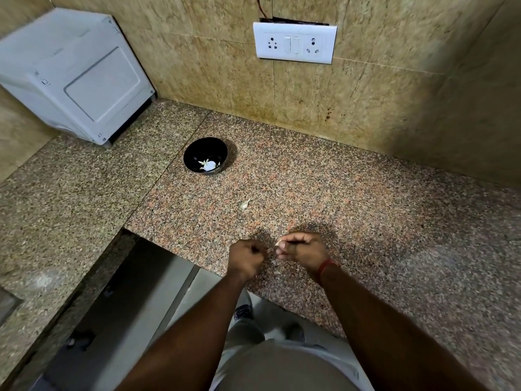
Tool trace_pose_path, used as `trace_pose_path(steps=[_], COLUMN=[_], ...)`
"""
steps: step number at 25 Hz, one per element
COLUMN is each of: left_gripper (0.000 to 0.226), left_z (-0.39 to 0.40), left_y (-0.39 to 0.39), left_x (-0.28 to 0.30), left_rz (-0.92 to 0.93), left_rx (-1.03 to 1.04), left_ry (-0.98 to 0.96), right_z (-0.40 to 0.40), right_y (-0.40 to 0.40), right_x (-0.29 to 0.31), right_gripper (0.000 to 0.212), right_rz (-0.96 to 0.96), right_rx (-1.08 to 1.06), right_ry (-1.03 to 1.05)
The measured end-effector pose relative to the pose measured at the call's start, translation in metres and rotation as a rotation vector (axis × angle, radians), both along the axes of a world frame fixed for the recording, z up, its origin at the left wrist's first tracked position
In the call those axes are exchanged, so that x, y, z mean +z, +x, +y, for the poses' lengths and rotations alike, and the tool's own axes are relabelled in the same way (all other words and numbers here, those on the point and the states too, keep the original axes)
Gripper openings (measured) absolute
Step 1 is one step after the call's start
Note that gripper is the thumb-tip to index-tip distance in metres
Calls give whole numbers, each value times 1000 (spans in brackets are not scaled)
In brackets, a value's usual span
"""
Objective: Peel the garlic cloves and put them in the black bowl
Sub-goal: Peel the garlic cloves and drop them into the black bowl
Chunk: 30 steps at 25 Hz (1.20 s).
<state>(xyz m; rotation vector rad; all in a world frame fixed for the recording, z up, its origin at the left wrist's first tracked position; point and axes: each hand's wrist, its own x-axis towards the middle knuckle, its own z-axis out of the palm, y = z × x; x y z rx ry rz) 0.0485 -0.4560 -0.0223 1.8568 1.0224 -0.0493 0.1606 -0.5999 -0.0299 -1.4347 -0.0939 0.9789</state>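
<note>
Pinched at the fingertips of the right hand [303, 251] is a small garlic clove [279, 243], its pale tip poking out toward the left hand [245, 259], which sits just beside it with fingers curled into a fist; whether those fingers hold a scrap of skin cannot be told. Both hands hover over the near edge of the speckled granite counter [366, 221].

Far left, a white microwave oven [73, 77] stands against the tiled wall. To its right, well beyond the hands, the black bowl [205, 155] rests on the counter with a few white garlic pieces [208, 165] in its bottom. Between bowl and hands lies a single unpeeled clove [244, 204] on the granite. Higher up on the wall is a white switchboard [294, 43] with two sockets. A red thread [325, 267] circles the right wrist.
</note>
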Motion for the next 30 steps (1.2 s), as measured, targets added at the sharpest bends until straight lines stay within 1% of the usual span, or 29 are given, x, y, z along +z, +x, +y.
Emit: trace_pose_path(steps=[1,4,7,9,11,12,17,21,30], left_gripper=[34,27,33,24,11,9,10,7,11], left_z=[1,-1,-4,-3,-2,-3,-4,-1,-3], left_y=[1,5,9,10,10,10,12,12,13], left_x=[-1,-1,-1,-4,-7,-7,-6,-5,-1], left_rz=[25,38,25,28,11,-1,-33,-54,-62], left_rx=[-27,-97,-138,-170,-179,-179,-189,-220,-206], left_ry=[49,135,178,196,185,168,78,84,56], right_z=[0,0,-2,-3,-3,-2,1,5,7], right_y=[0,-1,-1,-1,-1,-1,-1,-2,-3], right_x=[-1,-4,-8,-10,-11,-11,-11,-8,-4], right_gripper=[15,16,20,21,21,20,14,16,18], right_rz=[20,50,30,14,-4,-13,-56,-89,-142], right_rx=[-15,-25,-3,8,14,14,49,41,66], right_ry=[11,18,-13,-31,-47,-57,-104,-123,-165])
